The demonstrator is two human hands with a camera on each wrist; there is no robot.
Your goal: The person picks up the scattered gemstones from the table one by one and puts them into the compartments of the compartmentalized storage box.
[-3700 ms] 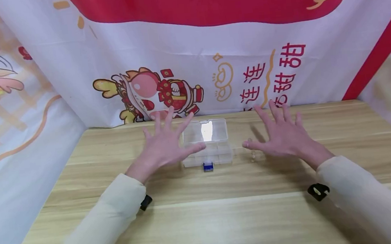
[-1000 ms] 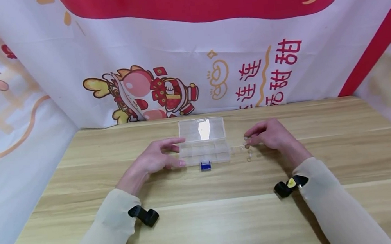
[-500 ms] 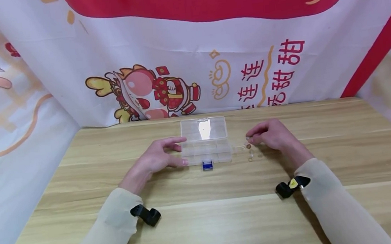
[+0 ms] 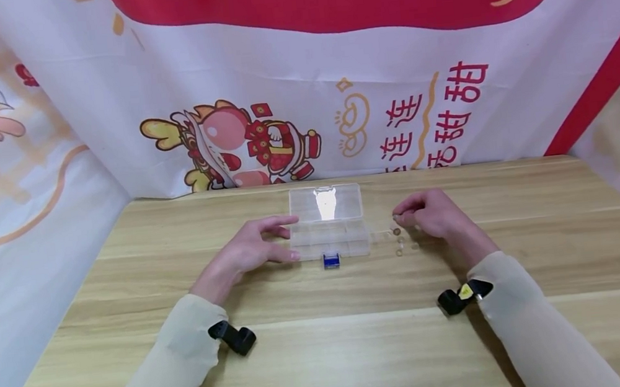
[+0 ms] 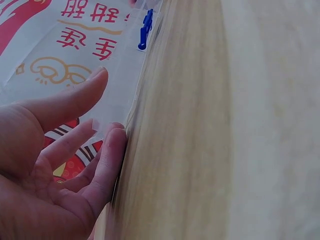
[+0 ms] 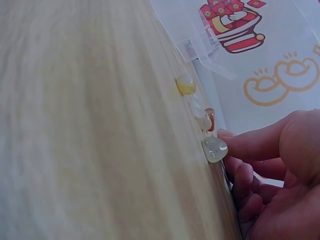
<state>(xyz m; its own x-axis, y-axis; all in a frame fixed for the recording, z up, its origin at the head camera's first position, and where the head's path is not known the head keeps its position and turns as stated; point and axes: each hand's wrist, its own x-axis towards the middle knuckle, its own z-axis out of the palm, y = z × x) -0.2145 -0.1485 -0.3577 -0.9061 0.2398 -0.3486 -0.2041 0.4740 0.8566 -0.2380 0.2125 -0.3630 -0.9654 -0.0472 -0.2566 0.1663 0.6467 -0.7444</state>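
Beads [image 6: 215, 149] blurred, clear box [image 4: 329, 229] faint

Left arm: cream sleeve, forearm runs forward and inward from the lower left; black wrist unit under the cuff.
Left hand [image 4: 250, 248]: palm turned inward, fingers [image 5: 75, 102] extended and slightly bent, thumb forward; no pinch visible.
Right arm: cream sleeve, forearm runs forward and inward from the lower right; black wrist unit under the cuff.
Right hand [image 4: 430, 214]: knuckles up, fingers [image 6: 250, 142] curled down and inward, fingertips low at the worktop [image 4: 324, 341].
Spacing: hands level with each other, well apart.
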